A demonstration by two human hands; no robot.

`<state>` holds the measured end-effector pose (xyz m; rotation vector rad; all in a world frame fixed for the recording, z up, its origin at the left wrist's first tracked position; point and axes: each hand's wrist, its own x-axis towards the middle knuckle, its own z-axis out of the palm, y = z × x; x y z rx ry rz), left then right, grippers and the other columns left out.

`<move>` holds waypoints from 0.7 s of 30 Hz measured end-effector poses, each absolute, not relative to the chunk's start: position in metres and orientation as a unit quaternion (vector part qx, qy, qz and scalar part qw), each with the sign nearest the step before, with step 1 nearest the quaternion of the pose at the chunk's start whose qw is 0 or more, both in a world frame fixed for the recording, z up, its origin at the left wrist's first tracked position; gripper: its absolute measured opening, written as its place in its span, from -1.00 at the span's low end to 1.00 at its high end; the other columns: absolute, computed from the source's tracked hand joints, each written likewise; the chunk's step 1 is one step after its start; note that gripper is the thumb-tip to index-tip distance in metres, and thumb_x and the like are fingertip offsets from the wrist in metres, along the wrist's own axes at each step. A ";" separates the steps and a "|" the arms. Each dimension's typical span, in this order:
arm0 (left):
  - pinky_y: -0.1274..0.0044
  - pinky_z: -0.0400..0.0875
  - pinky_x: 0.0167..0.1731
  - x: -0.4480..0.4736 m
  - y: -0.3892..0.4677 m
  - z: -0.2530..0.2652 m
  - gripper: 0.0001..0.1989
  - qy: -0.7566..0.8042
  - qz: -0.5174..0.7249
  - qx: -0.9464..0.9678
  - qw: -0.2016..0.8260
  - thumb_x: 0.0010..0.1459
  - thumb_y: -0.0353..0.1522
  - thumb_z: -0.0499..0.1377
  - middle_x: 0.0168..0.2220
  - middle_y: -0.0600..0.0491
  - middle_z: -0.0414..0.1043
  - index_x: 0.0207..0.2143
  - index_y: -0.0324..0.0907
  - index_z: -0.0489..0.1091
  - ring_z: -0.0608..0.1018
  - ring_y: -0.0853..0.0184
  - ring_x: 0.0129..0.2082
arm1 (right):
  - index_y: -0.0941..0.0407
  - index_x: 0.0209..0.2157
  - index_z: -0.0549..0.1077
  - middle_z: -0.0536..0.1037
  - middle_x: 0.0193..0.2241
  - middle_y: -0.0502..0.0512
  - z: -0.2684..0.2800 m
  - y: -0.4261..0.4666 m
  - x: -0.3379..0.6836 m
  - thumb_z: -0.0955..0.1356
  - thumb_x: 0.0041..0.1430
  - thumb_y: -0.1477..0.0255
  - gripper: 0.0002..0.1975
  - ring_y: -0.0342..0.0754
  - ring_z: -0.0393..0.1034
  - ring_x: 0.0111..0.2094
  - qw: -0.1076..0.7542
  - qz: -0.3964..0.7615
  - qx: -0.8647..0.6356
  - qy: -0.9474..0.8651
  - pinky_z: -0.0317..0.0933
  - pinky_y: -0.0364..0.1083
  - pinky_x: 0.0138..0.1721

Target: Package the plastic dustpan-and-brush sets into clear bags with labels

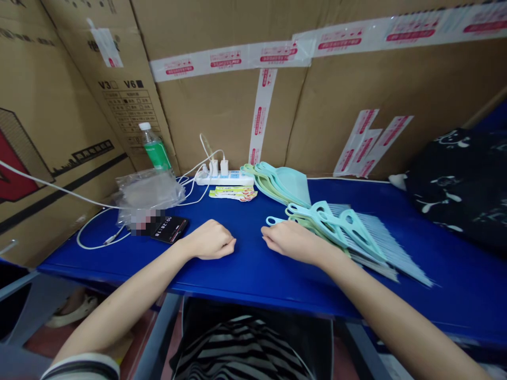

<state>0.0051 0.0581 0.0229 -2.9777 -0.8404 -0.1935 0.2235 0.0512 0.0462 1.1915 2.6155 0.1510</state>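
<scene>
My left hand rests on the blue tabletop as a closed fist, with nothing showing in it. Just left of its wrist lies a phone with a timer on its dark screen. My right hand is also curled into a fist, knuckles toward the left hand, and nothing shows in it. Behind and beside it are several small hand brushes in pale blue and green, heaped with bristles to the right. Several matching dustpans lie nested behind the brushes.
A white power strip with plugged-in chargers stands at the back, near yellow sachets. Clear plastic bags, a green-labelled bottle and white cables are at left. Taped cardboard walls the back; a dark patterned bag sits right.
</scene>
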 end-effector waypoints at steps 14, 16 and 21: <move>0.52 0.10 -0.55 0.003 0.056 0.027 -0.75 -0.251 -0.054 -0.966 -0.003 0.03 -0.48 -0.04 -0.65 0.09 0.32 -0.68 -0.15 0.06 0.37 0.38 -0.61 | 0.18 -0.22 0.44 0.58 -0.36 0.18 0.047 0.050 0.223 0.12 0.33 0.49 -0.71 0.02 0.49 -0.31 0.138 0.051 0.410 0.900 0.03 -0.10 -0.43; 0.51 0.11 -0.54 0.004 0.055 0.027 -0.75 -0.246 -0.051 -0.968 -0.004 0.04 -0.48 -0.04 -0.64 0.09 0.33 -0.67 -0.15 0.08 0.37 0.37 -0.60 | 0.18 -0.21 0.44 0.59 -0.35 0.19 0.046 0.050 0.224 0.12 0.33 0.48 -0.71 0.02 0.49 -0.31 0.136 0.051 0.409 0.901 0.04 -0.10 -0.42; 0.51 0.12 -0.51 0.005 0.056 0.025 -0.62 -0.269 -0.061 -0.961 0.025 0.25 -0.42 -0.11 -0.62 0.07 0.36 -0.64 -0.17 0.19 0.41 0.38 -0.59 | 0.18 -0.22 0.44 0.59 -0.35 0.19 0.046 0.052 0.225 0.12 0.34 0.47 -0.72 0.04 0.50 -0.30 0.131 0.046 0.409 0.902 0.04 -0.09 -0.42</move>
